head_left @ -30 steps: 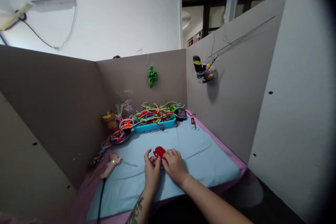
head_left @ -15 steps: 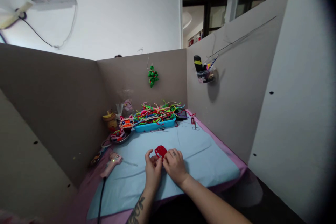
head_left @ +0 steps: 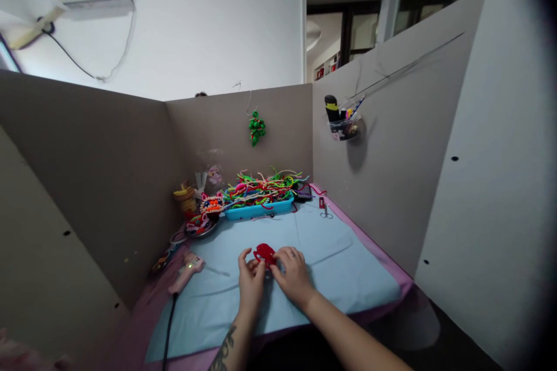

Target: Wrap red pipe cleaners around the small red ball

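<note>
Both hands hold a small red piece [head_left: 263, 253] above the blue cloth, near the front middle of the table; it looks like bent fuzzy pipe cleaner, though its exact form is too small to tell. My left hand [head_left: 251, 273] pinches its lower left side between thumb and fingers. On the right side, my right hand [head_left: 292, 271] grips the edge with thumb and curled fingers. To the left lies a pink glue gun [head_left: 187, 275] with a small green light and a black cord.
A blue tray [head_left: 261, 208] heaped with colourful pipe cleaners stands at the back, with small scissors [head_left: 326, 214] to its right. At left are a metal dish [head_left: 202, 233] of colourful pieces and a yellow pot [head_left: 185, 200]. Grey partitions [head_left: 239, 156] enclose the table; a cup of tools [head_left: 343, 127] hangs right.
The hands have drawn slightly apart and the red piece has turned, showing a wider, more open shape. The whole view has shifted a little.
</note>
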`<action>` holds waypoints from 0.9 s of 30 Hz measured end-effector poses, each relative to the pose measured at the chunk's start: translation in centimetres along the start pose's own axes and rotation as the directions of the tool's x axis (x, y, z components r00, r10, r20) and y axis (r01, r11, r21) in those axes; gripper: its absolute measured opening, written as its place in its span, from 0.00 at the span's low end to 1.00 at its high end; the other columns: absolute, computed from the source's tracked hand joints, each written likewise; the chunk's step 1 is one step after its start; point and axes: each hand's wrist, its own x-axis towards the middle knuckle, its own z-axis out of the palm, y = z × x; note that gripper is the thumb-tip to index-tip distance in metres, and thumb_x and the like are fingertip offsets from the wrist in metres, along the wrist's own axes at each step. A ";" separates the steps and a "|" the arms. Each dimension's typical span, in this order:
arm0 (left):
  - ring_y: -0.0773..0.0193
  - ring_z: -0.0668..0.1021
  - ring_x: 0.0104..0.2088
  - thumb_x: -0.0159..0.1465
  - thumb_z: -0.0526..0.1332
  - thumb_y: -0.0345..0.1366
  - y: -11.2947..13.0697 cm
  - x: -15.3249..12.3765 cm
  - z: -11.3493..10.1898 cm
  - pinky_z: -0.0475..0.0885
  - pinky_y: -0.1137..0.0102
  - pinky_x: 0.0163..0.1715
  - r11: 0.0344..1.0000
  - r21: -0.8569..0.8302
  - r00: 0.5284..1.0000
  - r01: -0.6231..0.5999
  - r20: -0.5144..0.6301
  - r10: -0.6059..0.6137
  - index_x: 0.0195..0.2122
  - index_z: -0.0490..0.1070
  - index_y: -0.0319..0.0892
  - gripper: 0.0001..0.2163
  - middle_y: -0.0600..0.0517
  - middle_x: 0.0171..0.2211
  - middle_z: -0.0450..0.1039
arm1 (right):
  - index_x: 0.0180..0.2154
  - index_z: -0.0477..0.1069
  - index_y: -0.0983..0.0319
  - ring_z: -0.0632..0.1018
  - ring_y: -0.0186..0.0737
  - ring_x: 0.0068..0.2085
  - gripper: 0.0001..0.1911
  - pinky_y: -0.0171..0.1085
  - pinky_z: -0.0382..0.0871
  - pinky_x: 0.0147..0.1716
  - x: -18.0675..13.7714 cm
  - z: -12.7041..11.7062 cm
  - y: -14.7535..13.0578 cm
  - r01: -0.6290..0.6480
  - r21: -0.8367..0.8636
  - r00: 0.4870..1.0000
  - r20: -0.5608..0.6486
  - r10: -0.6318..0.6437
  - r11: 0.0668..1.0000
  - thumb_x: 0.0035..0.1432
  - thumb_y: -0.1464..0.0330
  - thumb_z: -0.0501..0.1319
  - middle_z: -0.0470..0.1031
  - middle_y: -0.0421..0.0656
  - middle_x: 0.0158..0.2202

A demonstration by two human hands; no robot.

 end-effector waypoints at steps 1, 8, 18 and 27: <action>0.66 0.76 0.29 0.54 0.65 0.38 0.0 0.1 -0.1 0.68 0.71 0.31 1.000 -0.023 1.000 0.017 -0.018 -0.018 0.50 0.59 0.46 0.24 0.57 0.27 0.71 | 0.36 0.68 0.60 0.70 0.45 0.42 0.07 0.42 0.61 0.43 0.0 -0.2 0.1 -0.009 0.049 1.000 -0.008 0.009 0.999 0.53 0.75 0.59 0.72 0.44 0.38; 0.71 0.70 0.20 0.50 0.68 0.42 0.4 0.3 -0.2 0.63 0.76 0.21 0.984 -0.152 0.991 0.098 -0.074 -0.110 0.51 0.60 0.47 0.28 0.59 0.24 0.68 | 0.34 0.68 0.60 0.71 0.42 0.40 0.07 0.39 0.65 0.42 -0.2 -0.1 0.3 -0.076 0.203 0.992 0.114 0.053 0.976 0.52 0.75 0.61 0.71 0.42 0.36; 0.75 0.64 0.15 0.51 0.68 0.42 1.0 0.1 0.0 0.56 0.79 0.17 0.985 -0.134 0.994 0.107 -0.018 -0.110 0.48 0.58 0.47 0.26 0.59 0.23 0.70 | 0.24 0.71 0.61 0.73 0.37 0.33 0.08 0.34 0.64 0.35 0.5 0.8 1.3 -0.316 0.294 0.943 0.204 0.264 0.902 0.50 0.77 0.59 0.71 0.40 0.27; 0.66 0.77 0.29 0.50 0.68 0.42 1.2 0.0 0.2 0.68 0.73 0.32 0.975 -0.178 0.991 0.135 0.047 -0.129 0.48 0.58 0.46 0.27 0.55 0.28 0.74 | 0.22 0.72 0.63 0.72 0.35 0.26 0.02 0.33 0.62 0.29 0.9 1.5 2.4 -0.518 0.529 0.855 0.334 0.397 0.672 0.44 0.73 0.62 0.73 0.37 0.21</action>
